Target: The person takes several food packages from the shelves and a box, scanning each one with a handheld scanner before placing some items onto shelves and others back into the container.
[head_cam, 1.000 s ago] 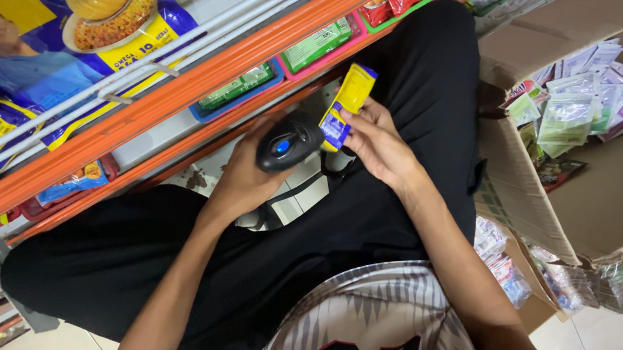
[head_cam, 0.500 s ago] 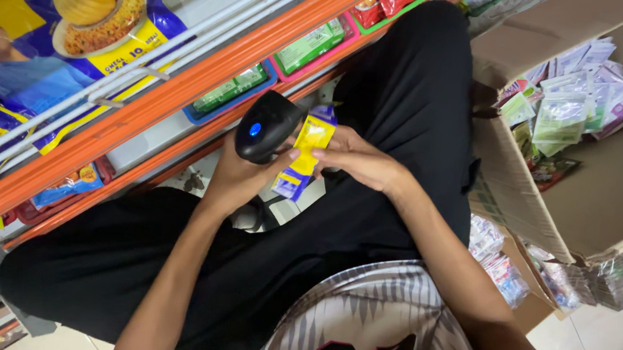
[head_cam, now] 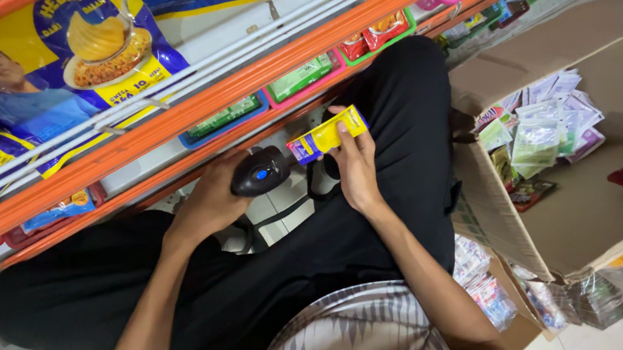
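Note:
My left hand (head_cam: pixel 205 205) grips a black handheld barcode scanner (head_cam: pixel 262 171) with a blue light on its head. My right hand (head_cam: pixel 356 169) holds a small yellow and blue sachet (head_cam: pixel 327 134), its lower end almost touching the scanner's head. Both hands sit above my lap, over black trousers (head_cam: pixel 408 108), close to the orange shelf edge (head_cam: pixel 199 112).
An orange and white shelf rack with yellow and blue food packets (head_cam: pixel 62 62) runs along the left. Green and red packs (head_cam: pixel 300 76) sit in trays on the lower shelf. An open cardboard box (head_cam: pixel 530 220) of sachets stands at the right, with more packets (head_cam: pixel 486 282) on the floor.
The sachet first came down against the scanner, then lifted slightly up and right. The scanner now points up at its lower end, and the view has drawn closer to the shelf.

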